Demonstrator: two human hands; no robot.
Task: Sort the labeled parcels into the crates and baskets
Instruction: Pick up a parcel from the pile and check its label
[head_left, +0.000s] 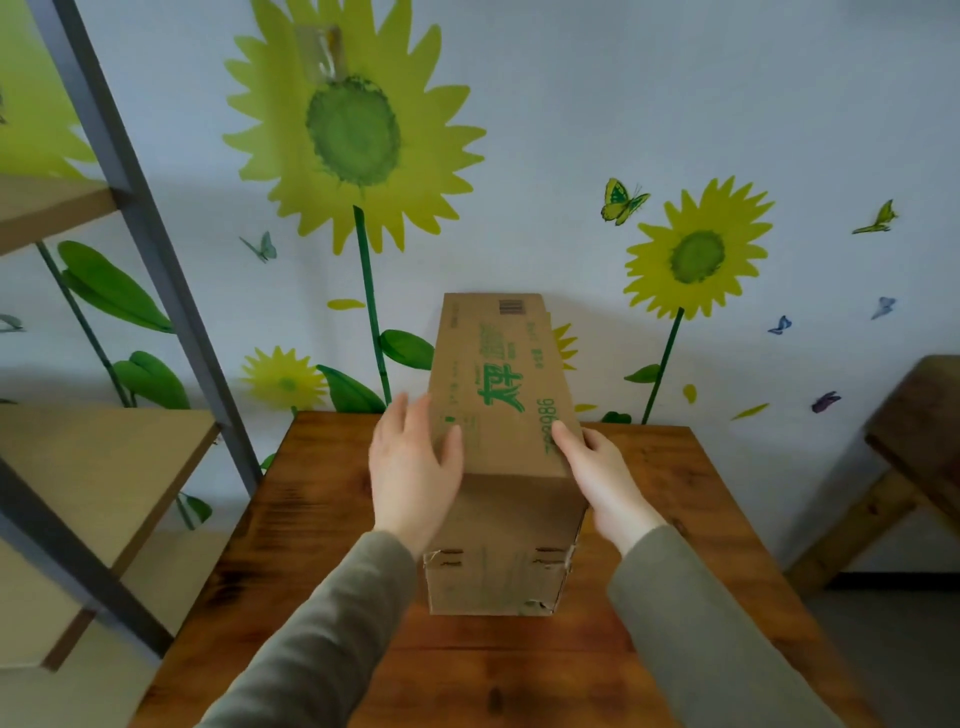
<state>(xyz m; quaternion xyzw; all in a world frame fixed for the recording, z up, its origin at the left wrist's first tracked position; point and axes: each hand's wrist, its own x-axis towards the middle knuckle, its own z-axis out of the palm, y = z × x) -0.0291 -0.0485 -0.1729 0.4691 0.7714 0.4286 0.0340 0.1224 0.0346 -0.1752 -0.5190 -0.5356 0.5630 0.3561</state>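
Both hands are opened flat and press a long cardboard parcel (506, 384) between them. The left hand (415, 467) lies with straight fingers against the parcel's left side, its thumb over the top edge. The right hand (605, 478) lies along the right side with one straight digit on the top edge; its other fingers are hidden behind the cardboard.

The parcel lies lengthwise on the wooden counter (701, 519), its near end facing the camera with dented lower corners and its far end towards the wall (571, 130) of sunflower decals. Whether the far end is raised off the counter cannot be told.

A metal shelf rack (171, 312) with board shelves stands to the left, cut off by the frame. A wooden bench (919, 415) at the right is only partly in view.

Green print runs along the parcel's top; the digits near the right hand are partly covered, and a barcode (511, 306) at the far end is too small to read.
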